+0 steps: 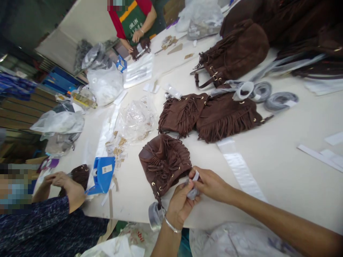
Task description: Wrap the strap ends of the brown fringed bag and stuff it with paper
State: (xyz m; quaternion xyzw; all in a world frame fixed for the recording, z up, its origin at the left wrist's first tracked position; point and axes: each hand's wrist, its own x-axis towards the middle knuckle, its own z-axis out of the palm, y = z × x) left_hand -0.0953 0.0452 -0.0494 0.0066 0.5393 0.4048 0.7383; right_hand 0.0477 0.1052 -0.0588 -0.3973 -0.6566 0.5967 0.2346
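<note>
My left hand (pixel 180 203), with a silver bangle at the wrist, is closed around a small grey plastic-wrapped bundle (pixel 193 193). My right hand (pixel 210 184) pinches a small white strip (pixel 196 175) just above that bundle. Close by on the left lies a brown fringed drawstring bag (pixel 164 162) with gold eyelets, its opening turned toward my hands. A strap tab hangs from it near a grey wrapped roll (pixel 155 216) at the table's front edge. What is inside the bundle cannot be made out.
More brown fringed bags (pixel 227 116) lie on the white table (pixel 289 171), with wrapped coils (pixel 281 101) beside them. A blue tape dispenser (pixel 104 175) and clear plastic bags (pixel 138 117) are at left. Two co-workers handle brown items, one at left (pixel 57 180), one across (pixel 138 35).
</note>
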